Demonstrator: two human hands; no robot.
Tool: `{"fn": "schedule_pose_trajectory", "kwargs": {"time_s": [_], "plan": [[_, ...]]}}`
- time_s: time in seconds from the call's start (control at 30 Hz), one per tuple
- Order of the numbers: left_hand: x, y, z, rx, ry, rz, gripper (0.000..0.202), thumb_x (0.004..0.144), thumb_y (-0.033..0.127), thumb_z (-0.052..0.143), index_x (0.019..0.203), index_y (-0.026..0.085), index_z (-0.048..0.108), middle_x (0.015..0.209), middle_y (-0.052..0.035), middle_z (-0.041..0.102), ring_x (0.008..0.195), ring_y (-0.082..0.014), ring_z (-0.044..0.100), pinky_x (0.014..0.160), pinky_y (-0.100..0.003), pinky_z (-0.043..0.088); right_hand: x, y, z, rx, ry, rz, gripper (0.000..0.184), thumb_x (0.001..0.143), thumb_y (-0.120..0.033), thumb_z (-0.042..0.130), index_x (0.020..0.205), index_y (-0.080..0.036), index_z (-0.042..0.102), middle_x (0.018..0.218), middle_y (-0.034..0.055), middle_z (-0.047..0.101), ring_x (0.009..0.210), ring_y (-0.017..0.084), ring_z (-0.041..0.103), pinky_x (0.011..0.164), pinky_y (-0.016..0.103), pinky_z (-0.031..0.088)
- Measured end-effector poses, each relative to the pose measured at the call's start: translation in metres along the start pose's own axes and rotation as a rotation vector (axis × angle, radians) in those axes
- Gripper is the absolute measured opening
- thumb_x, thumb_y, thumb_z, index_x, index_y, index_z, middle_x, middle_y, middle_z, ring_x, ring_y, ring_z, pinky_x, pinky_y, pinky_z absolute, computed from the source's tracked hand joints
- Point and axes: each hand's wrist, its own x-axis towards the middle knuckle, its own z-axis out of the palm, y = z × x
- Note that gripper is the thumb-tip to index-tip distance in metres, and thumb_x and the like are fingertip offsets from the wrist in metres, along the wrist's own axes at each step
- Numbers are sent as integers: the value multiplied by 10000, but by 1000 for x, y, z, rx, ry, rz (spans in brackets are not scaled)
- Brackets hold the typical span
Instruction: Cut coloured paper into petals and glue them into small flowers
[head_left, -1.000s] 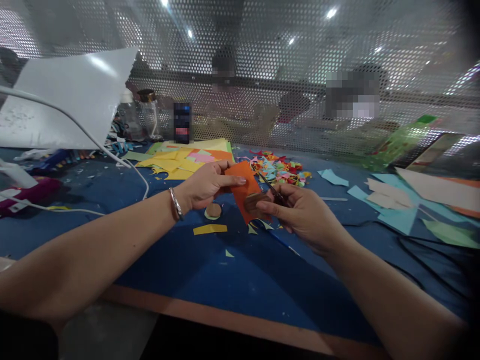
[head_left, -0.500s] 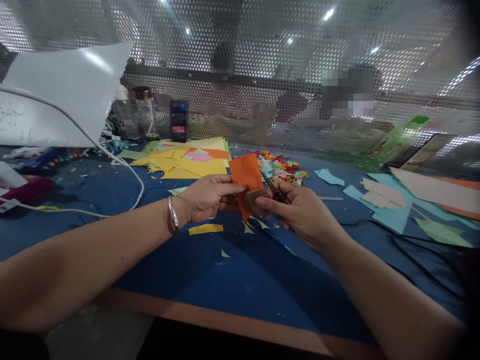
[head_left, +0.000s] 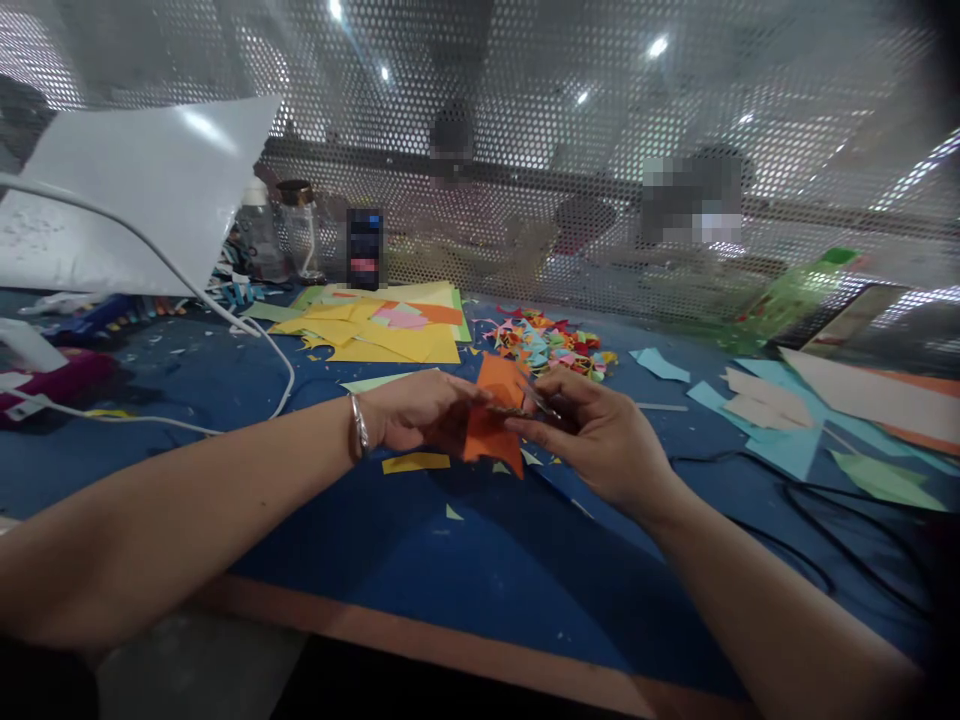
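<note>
My left hand, with a silver bangle on its wrist, pinches a sheet of orange paper at its left side. Across the middle of the paper lies a small brown flat piece, seen nearly edge-on. Small scissors are in my right hand, closed around them at the paper's right side. The right thumb tip is close to the brown piece; whether they touch I cannot tell. Below the paper, a yellow strip and small green scraps lie on the blue table.
Yellow paper sheets lie behind my hands, beside a heap of coloured scraps. A phone leans against the perforated screen. Blue paper and black cables are at right, a white cable at left.
The orange paper has tilted and moved slightly lower. The brown piece has turned from face-on to nearly edge-on, and the left fingers have shifted over the paper. The right hand still holds the scissors.
</note>
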Motion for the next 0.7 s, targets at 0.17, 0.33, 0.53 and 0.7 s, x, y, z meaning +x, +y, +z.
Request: {"fn": "schedule_pose_trajectory", "kwargs": {"time_s": [0.17,0.33,0.53,0.7], "plan": [[1,2,-2,-111,-110,93,124,734,150,762,850,127,723,779,-49,742,641,-116,658,644,-233,513,-1,-4,-1,-100,-93,-125,145,791,-308,728,862,-225,633,864,27,592,806,194,581,762,336,471],[-3,3,5,-181,-57,245,91,722,80,772,739,129,697,642,-21,713,538,-88,620,595,-199,498,-1,-2,-2,-118,-6,-102,299,761,-358,772,937,-240,562,1072,83,600,1020,260,594,851,395,500],[-1,0,5,-208,-98,295,96,721,75,776,797,101,723,721,-40,735,622,-99,662,673,-219,520,-3,-1,-3,-166,-16,-97,266,787,-325,747,939,-235,548,1077,91,611,1039,266,601,887,422,494],[-1,-1,-1,-84,-79,156,140,738,170,780,852,102,736,800,-72,745,668,-139,682,683,-286,540,-4,0,-4,-126,-80,-57,231,808,-306,723,937,-237,544,1124,85,633,1076,262,610,893,402,507]]}}
